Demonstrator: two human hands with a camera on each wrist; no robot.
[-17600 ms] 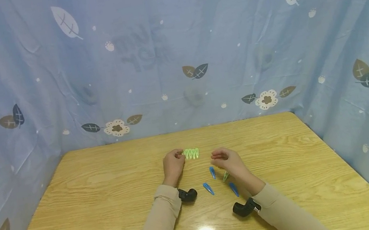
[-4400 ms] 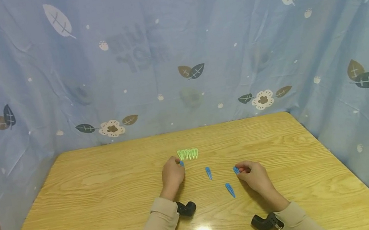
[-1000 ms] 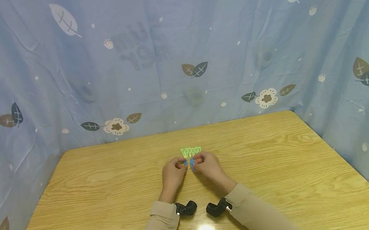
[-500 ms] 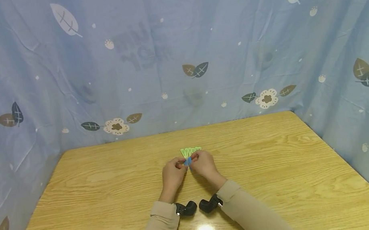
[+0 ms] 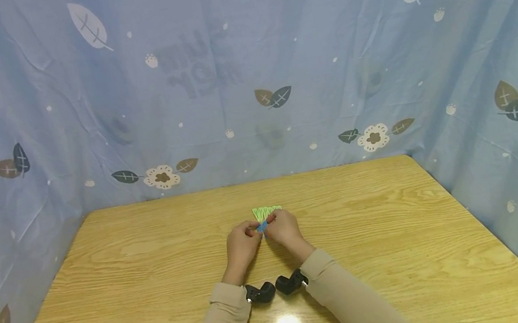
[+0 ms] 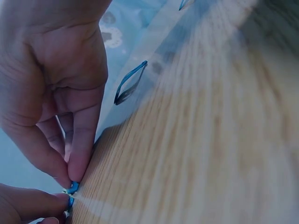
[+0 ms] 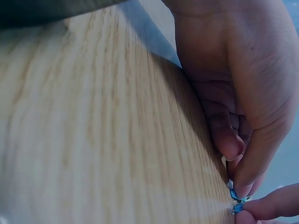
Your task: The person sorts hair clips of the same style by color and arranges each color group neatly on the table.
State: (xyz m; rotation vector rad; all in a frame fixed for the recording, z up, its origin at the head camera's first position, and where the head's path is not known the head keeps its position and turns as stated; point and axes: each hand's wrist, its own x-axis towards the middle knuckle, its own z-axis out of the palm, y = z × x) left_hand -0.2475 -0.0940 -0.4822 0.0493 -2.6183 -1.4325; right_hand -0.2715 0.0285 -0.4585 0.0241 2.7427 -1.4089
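Note:
Both hands meet just in front of a row of green snap hair clips point(image 5: 260, 214) lying side by side. My left hand point(image 5: 242, 246) pinches blue snap hair clips point(image 5: 262, 227) between thumb and fingertips, low over the table. From the other side my right hand point(image 5: 285, 230) pinches at the same blue clips; how many lie between the fingers cannot be told. In the left wrist view a blue clip point(image 6: 73, 187) shows at the left fingertips. The right wrist view has blue clip ends point(image 7: 238, 207) between the two hands' fingers. The right hand covers part of the green row.
The wooden table point(image 5: 132, 297) spreads wide around the hands, its far edge against a blue printed curtain point(image 5: 244, 72). Black wrist cameras point(image 5: 260, 294) almost touch each other below the hands.
My right hand has moved left with its blue clip until it meets my left hand. Blue clips that lay loose before are gone from the table; the green row has grown since the oldest frame.

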